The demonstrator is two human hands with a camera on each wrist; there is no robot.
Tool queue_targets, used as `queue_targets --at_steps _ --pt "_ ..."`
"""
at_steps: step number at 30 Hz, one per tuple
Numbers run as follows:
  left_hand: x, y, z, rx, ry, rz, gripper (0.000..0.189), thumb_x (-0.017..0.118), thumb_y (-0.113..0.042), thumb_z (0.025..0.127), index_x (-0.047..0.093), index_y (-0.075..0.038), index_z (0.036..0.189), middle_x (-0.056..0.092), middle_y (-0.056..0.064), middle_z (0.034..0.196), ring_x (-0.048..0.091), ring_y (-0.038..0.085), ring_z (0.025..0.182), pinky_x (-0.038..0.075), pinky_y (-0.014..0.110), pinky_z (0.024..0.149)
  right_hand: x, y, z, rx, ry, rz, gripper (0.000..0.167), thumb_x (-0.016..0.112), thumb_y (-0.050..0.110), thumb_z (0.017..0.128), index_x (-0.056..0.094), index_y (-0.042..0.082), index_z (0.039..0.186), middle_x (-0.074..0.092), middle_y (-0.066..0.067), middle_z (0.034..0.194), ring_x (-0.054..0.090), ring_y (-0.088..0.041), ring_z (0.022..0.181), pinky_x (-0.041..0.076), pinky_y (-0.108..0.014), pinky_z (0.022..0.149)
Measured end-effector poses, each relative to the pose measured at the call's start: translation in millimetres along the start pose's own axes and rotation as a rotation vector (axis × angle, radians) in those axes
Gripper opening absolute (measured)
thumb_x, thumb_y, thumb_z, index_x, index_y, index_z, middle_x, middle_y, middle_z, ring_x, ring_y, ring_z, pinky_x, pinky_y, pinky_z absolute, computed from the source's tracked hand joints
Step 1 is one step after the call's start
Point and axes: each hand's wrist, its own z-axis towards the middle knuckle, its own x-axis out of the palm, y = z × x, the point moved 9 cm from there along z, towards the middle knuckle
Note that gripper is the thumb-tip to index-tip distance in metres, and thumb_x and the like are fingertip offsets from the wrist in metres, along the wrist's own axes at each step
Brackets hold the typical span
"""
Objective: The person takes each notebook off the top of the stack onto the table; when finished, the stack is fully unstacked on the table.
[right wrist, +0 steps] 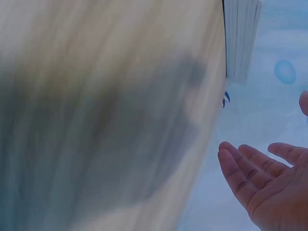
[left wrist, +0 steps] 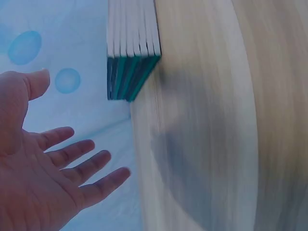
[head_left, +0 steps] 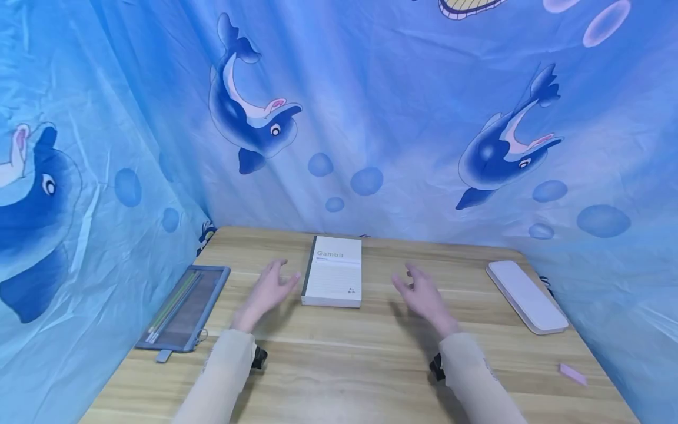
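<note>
A stack of several notebooks lies at the middle of the wooden table, its top cover white with "Gambit" printed on it. Dark green spines show on its left side in the left wrist view, and pale page edges in the right wrist view. My left hand hovers just left of the stack, fingers spread and apart from it. On the other side my right hand is held above the table, farther from the stack, its fingers loosely extended. Both hands hold nothing.
A mesh zip pouch with pencils inside lies at the table's left edge. Toward the right edge are a white oblong case and a small pink-purple block. A blue dolphin-print curtain hangs behind and beside the table.
</note>
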Motion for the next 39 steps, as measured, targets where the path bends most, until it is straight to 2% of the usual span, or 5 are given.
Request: queue_targets --at_steps 11,19,22,29,39 --pt "27.0 7.6 4.9 -0.075 -0.052 -0.164 0.069 0.066 -0.038 0.095 0.042 0.006 0.142 0.047 0.030 0.143 0.051 0.047 0.125 0.042 0.059 0.103 35 2 -0.6 0.077 0.021 0.182 0.069 0.060 0.040 0.099 0.037 -0.002 0.149 0.053 -0.030 0.136 0.059 -0.044 0.118 0.049 -0.053 0.099" --pt "39.3 10.9 4.4 -0.152 -0.088 -0.273 0.065 0.067 -0.033 0.095 0.045 0.009 0.139 0.052 0.034 0.134 0.055 0.046 0.121 0.045 0.054 0.103 54 1 2.2 0.176 0.031 0.336 0.068 0.065 0.037 0.096 0.040 -0.001 0.147 0.055 -0.026 0.135 0.058 -0.043 0.118 0.058 -0.044 0.082" --pt "41.8 9.2 4.1 -0.166 -0.079 -0.281 0.065 0.066 -0.033 0.095 0.045 0.011 0.138 0.054 0.035 0.131 0.055 0.047 0.121 0.043 0.055 0.104 62 4 3.3 0.180 0.027 0.357 0.064 0.065 0.033 0.097 0.042 -0.003 0.145 0.055 -0.027 0.133 0.057 -0.043 0.119 0.058 -0.044 0.083" --pt "43.1 4.8 3.2 -0.165 -0.060 -0.254 0.061 0.063 -0.028 0.097 0.046 0.013 0.137 0.058 0.034 0.127 0.055 0.048 0.119 0.042 0.056 0.104 78 15 5.6 0.171 0.032 0.429 0.064 0.066 0.030 0.096 0.043 -0.008 0.142 0.058 -0.029 0.128 0.067 -0.037 0.098 0.059 -0.043 0.079" --pt "46.9 1.8 2.6 -0.125 -0.024 -0.201 0.045 0.065 -0.019 0.096 0.058 0.011 0.129 0.061 0.031 0.125 0.057 0.047 0.118 0.044 0.055 0.103 92 25 8.2 0.127 0.057 0.424 0.063 0.068 0.028 0.094 0.046 -0.009 0.141 0.059 -0.028 0.128 0.057 -0.043 0.119 0.050 -0.052 0.098"
